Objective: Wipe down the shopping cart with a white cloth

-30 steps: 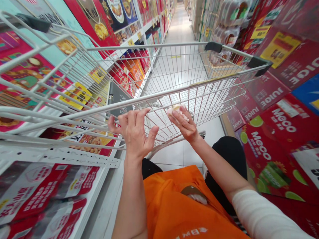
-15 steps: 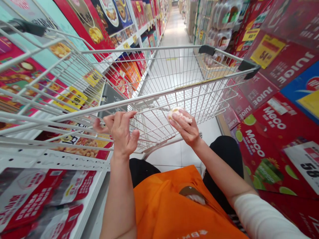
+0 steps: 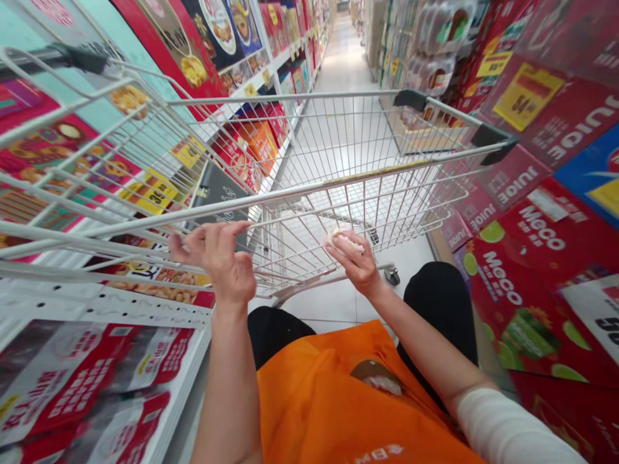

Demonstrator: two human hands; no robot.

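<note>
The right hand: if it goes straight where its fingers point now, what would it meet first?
Probably the shopping cart's near wire side, ahead of the right hand and its crumpled pale item; depth is unclear, they may already touch.

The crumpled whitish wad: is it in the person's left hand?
No, the right hand holds the crumpled whitish wad, while the left hand is well apart from it.
</note>
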